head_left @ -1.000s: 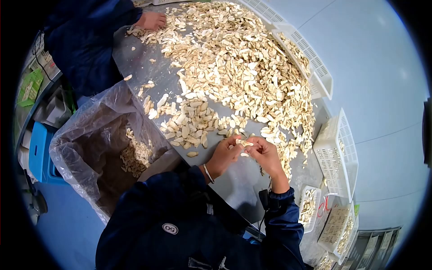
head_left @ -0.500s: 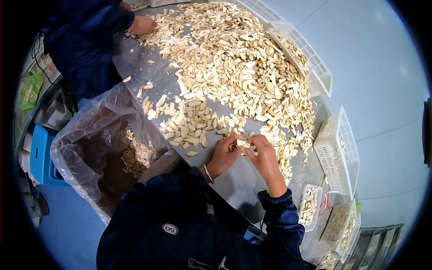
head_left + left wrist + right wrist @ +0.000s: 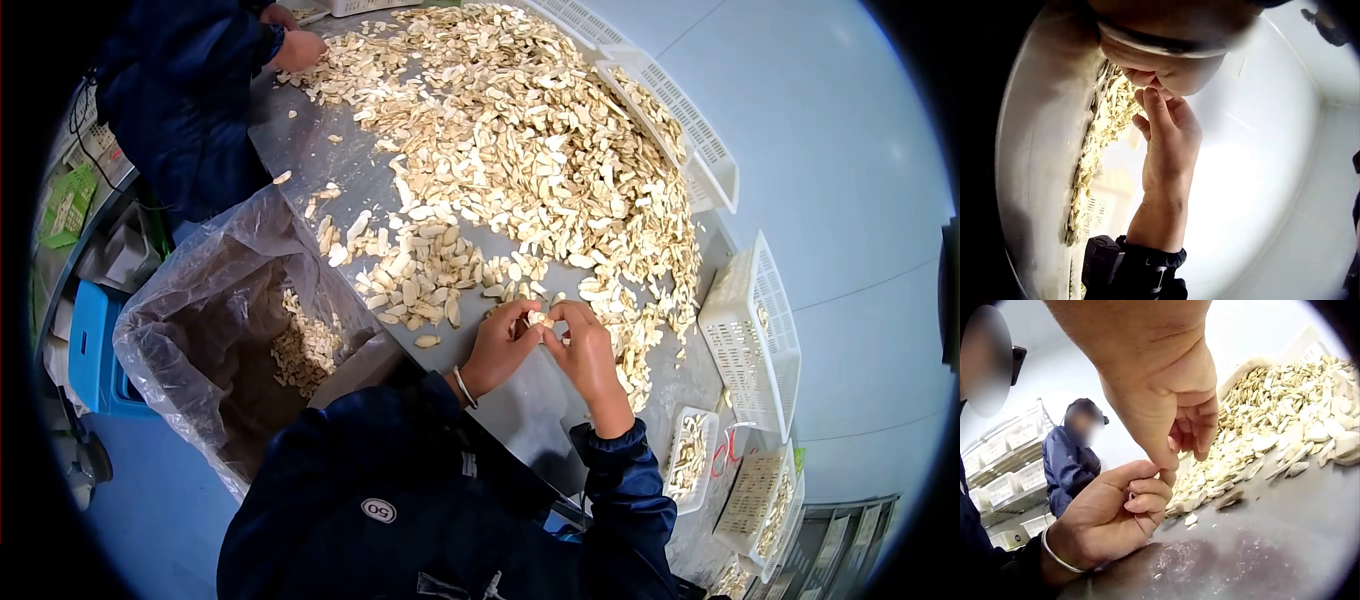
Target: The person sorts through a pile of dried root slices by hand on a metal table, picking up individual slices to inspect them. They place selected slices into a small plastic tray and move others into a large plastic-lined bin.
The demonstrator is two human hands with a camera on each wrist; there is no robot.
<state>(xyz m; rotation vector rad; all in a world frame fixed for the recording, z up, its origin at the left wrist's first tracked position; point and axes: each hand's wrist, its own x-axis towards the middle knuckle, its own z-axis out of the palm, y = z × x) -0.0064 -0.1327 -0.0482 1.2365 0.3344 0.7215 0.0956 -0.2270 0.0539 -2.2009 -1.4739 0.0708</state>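
Observation:
Both hands meet over the metal table's near side. In the head view the left hand (image 3: pixel 497 350) and the right hand (image 3: pixel 588 358) pinch a small pale piece (image 3: pixel 540 320) between their fingertips. The right wrist view has the left hand (image 3: pixel 1110 519), a white band at its wrist, with curled fingers against the right hand's (image 3: pixel 1166 412) thumb and fingertips; the piece is mostly hidden there. The left wrist view shows the right hand (image 3: pixel 1169 144) reaching up to the left fingers. Beyond them lies a small group of larger pale pieces (image 3: pixel 430 265).
A large heap of pale slices (image 3: pixel 560 150) covers the table (image 3: pixel 330 150). At left is a plastic-lined bin (image 3: pixel 180 320) with pieces inside. White baskets (image 3: pixel 750 350) and a small tray (image 3: pixel 710 445) line the right edge. Another person's hand (image 3: pixel 300 50) is at the far left.
The right hand has turned slightly and its wrist has shifted a little, while the left has stayed nearly in place. The other person's hand has moved left along the heap's edge.

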